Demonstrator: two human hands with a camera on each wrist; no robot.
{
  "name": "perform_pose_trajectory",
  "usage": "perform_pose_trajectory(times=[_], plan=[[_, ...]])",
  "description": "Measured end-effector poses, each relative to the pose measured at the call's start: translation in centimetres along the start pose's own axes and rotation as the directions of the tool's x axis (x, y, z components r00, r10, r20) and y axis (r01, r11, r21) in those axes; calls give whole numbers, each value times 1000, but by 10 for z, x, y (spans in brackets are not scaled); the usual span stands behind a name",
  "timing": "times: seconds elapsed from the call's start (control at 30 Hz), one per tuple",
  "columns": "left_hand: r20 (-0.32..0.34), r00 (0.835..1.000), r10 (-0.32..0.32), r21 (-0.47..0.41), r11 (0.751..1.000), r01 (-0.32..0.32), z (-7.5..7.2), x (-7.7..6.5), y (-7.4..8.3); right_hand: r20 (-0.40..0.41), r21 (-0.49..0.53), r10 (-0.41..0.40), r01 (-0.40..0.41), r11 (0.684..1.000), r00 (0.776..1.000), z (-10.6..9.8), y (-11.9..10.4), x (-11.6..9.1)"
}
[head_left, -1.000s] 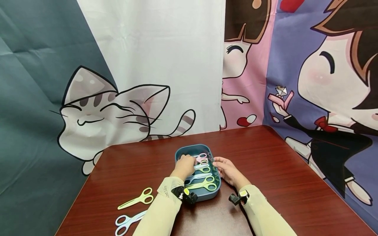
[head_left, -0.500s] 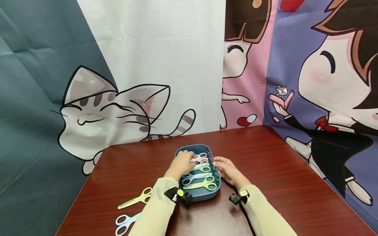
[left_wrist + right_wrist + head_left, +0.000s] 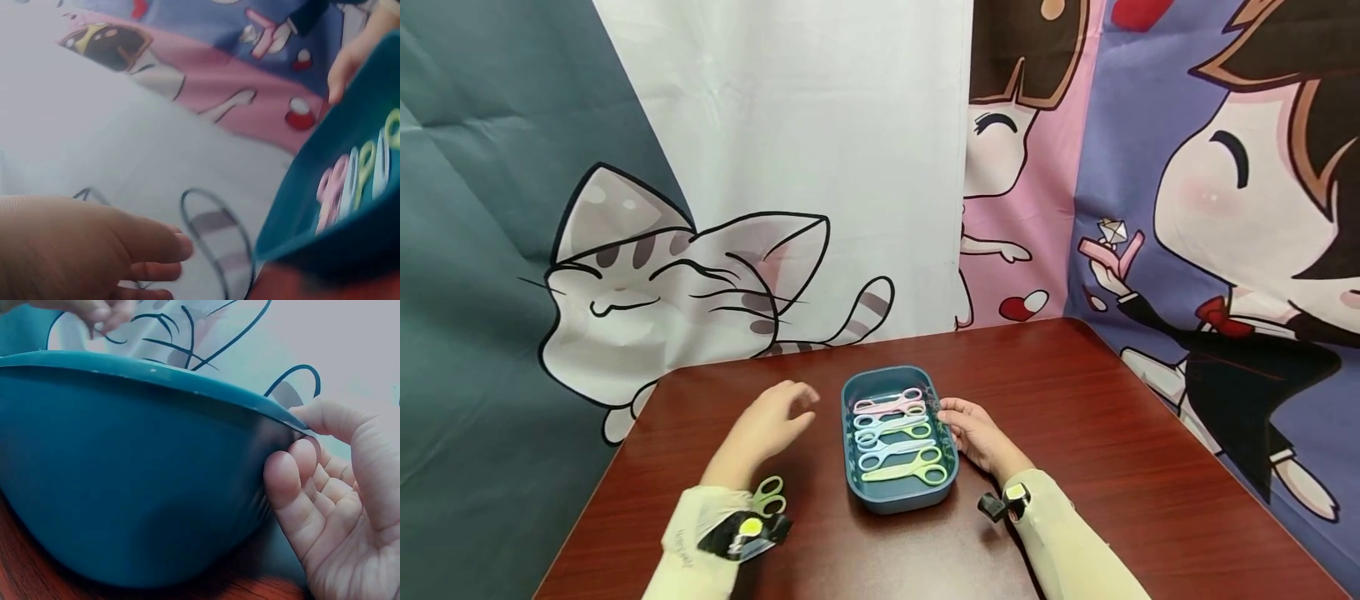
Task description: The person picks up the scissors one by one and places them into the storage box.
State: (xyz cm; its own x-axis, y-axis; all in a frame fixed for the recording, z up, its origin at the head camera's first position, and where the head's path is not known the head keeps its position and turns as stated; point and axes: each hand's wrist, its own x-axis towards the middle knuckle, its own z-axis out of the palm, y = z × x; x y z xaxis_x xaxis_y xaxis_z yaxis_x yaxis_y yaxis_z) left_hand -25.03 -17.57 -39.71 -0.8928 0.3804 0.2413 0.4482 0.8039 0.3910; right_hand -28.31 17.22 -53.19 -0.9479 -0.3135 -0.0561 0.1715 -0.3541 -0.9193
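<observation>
A deep blue-green plastic box (image 3: 898,502) stands on the table with several scissors lying side by side in it. Among them are pink scissors (image 3: 887,406), light-blue scissors (image 3: 897,452) and green scissors (image 3: 910,472). My right hand (image 3: 977,435) pinches the box's right rim; in the right wrist view the thumb is at the rim and fingertips (image 3: 282,478) press the outer wall. Left of the box, my left hand (image 3: 769,423) is above the table, fingers relaxed, holding nothing. Below its wrist, green scissors (image 3: 769,496) on the table show only their handles.
The reddish-brown table (image 3: 1037,375) reaches back to a printed cloth backdrop (image 3: 820,125). Another pair of scissors on the table's left is mostly covered by the left sleeve (image 3: 692,542). Each wrist carries a small black camera.
My left hand has let go of the pink scissors, which now lie flat in the box, and has moved out to the left over the table. The right hand stays at the rim.
</observation>
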Motion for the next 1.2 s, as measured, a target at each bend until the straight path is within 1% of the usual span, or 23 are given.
perform_pose_trajectory(times=[0.07,0.13,0.2,0.27,0.33,0.4,0.47,0.53,0.67,0.77,0.9,1.0,1.1,1.2], plan=[[23,1000,-9,-2,1000,9,-9,-17,-15,2,-4,-5,5,1000,1000,1,-1,1],[49,998,-33,-1,999,33,-16,-34,-31,7,-4,-15,15,1000,1000,3,-3,4],[85,994,-71,-2,997,71,-20,-50,-45,8,1,-28,28,1000,1000,4,-4,6],[126,984,-122,1,992,123,-21,-65,-58,11,7,-32,32,999,999,6,-5,7],[182,967,-181,4,983,183,-19,-78,-69,7,10,-20,20,1000,1000,8,-4,8],[229,943,-240,26,970,241,-16,-89,-76,3,15,-5,5,1000,1000,9,-3,7],[262,919,-293,52,956,290,-12,-97,-82,5,16,4,-4,1000,1000,9,-2,7],[280,899,-338,76,941,330,-8,-101,-85,1,17,-2,2,1000,1000,9,0,7],[300,879,-370,93,929,359,0,-104,-89,-12,10,-15,15,1000,1000,6,1,5],[318,871,-375,92,926,366,5,-106,-92,-14,1,-17,17,1000,1000,4,2,2],[322,868,-379,111,925,363,11,-110,-95,4,-4,-20,20,1000,1000,3,2,1],[305,871,-385,122,923,365,14,-112,-95,12,2,-20,20,1000,1000,2,2,0],[282,874,-396,109,918,381,17,-111,-94,3,7,-21,20,1000,1000,1,2,0],[268,873,-407,104,913,394,18,-112,-93,-4,8,-21,21,1000,1000,1,2,0]])
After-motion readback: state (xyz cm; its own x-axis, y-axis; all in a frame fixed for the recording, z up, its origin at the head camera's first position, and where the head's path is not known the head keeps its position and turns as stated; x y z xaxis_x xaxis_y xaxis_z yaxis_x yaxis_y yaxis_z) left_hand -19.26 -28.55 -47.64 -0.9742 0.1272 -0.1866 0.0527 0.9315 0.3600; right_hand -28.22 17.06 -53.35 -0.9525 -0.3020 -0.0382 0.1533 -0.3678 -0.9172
